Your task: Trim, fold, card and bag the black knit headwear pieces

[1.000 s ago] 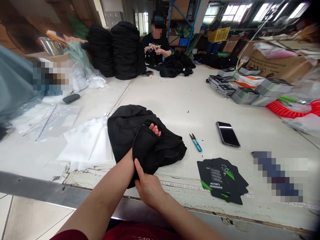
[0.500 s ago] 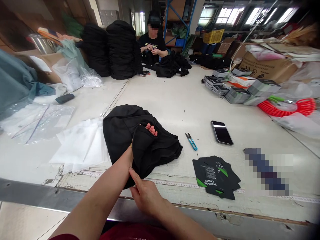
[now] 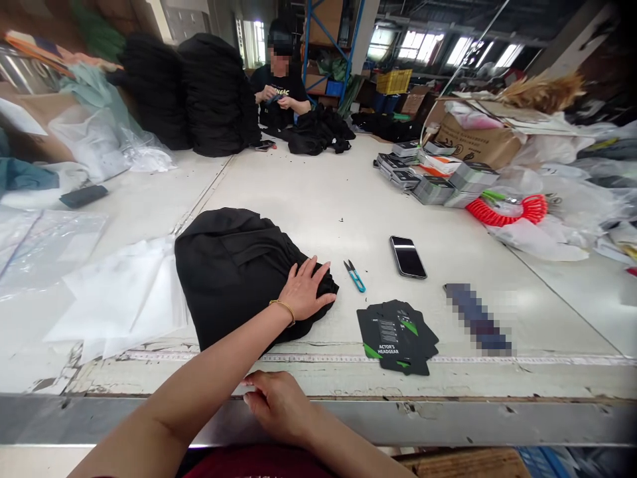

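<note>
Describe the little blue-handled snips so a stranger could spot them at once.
On the white worktable, find the black fabric bundle under the person's left hand. Just to its right lie small steel-bladed snips, beside a black smartphone. Their bright blue grips stand out among nearby black things.

A thin gold bangle [image 3: 282, 310] circles the left wrist [image 3: 293, 312]; the dark red top [image 3: 251, 463] seems faintly lettered.
</note>
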`<state>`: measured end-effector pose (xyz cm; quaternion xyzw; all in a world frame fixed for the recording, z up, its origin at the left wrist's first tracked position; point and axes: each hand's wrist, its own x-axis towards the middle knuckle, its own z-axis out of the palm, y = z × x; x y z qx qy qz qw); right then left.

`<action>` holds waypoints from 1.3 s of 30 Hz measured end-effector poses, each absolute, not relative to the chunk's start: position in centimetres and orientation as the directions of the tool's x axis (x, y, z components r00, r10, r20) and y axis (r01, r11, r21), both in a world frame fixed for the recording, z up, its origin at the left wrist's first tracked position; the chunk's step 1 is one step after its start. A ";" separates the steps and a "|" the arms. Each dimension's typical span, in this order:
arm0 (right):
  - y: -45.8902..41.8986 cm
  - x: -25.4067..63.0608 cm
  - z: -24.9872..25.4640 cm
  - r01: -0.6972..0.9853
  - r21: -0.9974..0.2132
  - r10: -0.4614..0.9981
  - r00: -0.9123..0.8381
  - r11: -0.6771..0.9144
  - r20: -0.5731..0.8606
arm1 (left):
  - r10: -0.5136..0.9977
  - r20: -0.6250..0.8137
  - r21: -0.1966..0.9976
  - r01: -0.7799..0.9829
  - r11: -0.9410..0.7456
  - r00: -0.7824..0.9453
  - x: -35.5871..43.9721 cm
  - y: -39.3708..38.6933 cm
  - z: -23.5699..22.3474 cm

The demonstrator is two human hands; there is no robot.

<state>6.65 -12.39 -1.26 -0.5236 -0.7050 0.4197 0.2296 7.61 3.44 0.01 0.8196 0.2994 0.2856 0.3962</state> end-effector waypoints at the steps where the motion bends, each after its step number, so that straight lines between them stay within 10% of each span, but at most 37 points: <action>1: -12.5 7.0 -1.3 0.534 -0.839 0.935 -0.340 0.102 -0.103 | 0.721 0.272 0.769 0.306 -0.561 0.638 7.2 3.5 0.4; 6: -13.4 8.9 -2.4 0.406 -0.912 0.960 -0.227 -0.061 -0.165 | 0.795 0.436 0.613 0.507 -0.606 0.423 1.9 5.8 2.6; 10: -13.2 9.1 -3.5 0.218 -0.944 0.941 -0.177 -0.247 -0.287 | 0.744 0.299 0.510 0.559 -0.653 0.597 -1.0 7.2 2.2; 23: -13.2 9.1 -4.3 0.242 -0.949 0.957 -0.159 -0.202 -0.244 | 0.806 0.070 0.145 0.794 -0.591 0.587 2.6 14.7 5.1; 39: -12.4 9.3 -4.0 0.102 -0.947 0.937 -0.146 -0.306 -0.318 | 0.756 0.141 -0.006 0.765 -0.645 0.639 0.5 15.8 2.7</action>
